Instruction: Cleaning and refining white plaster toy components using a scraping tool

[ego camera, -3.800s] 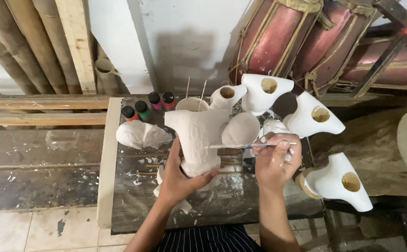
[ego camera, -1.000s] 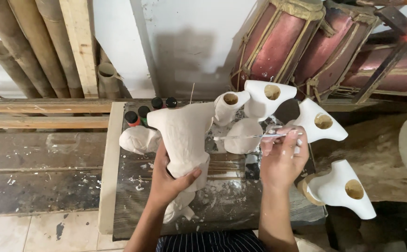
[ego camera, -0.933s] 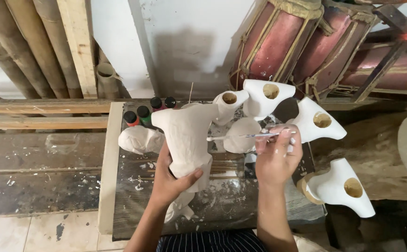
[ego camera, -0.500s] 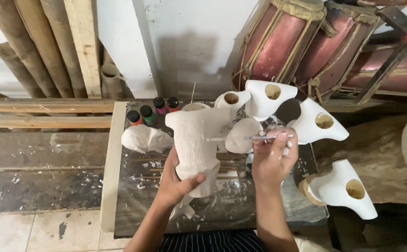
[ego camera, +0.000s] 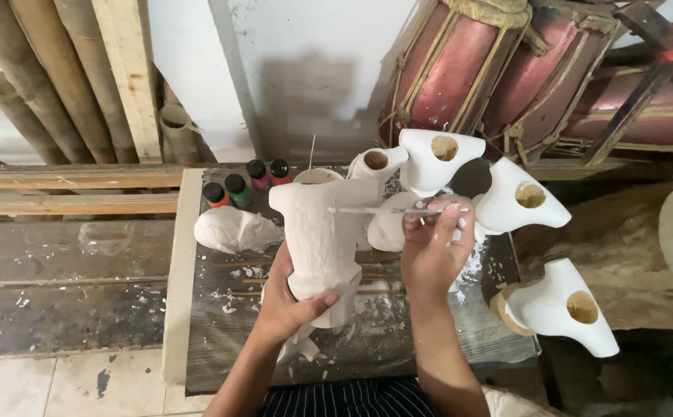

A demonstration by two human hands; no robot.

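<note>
My left hand grips the lower part of a white, torso-shaped carving and holds it upright over the small work table. My right hand, flecked with white paint, pinches a thin paintbrush whose tip lies across the carving's upper front. The carving is coated white all over.
Several white carved pieces with round holes stand at the table's back and right. A white lump lies at the left, behind it three small paint bottles. Red drums and bamboo poles lean behind.
The carving has shifted slightly right and been turned in my left hand. My right hand keeps the brush against its upper front, moving it a little from side to side.
</note>
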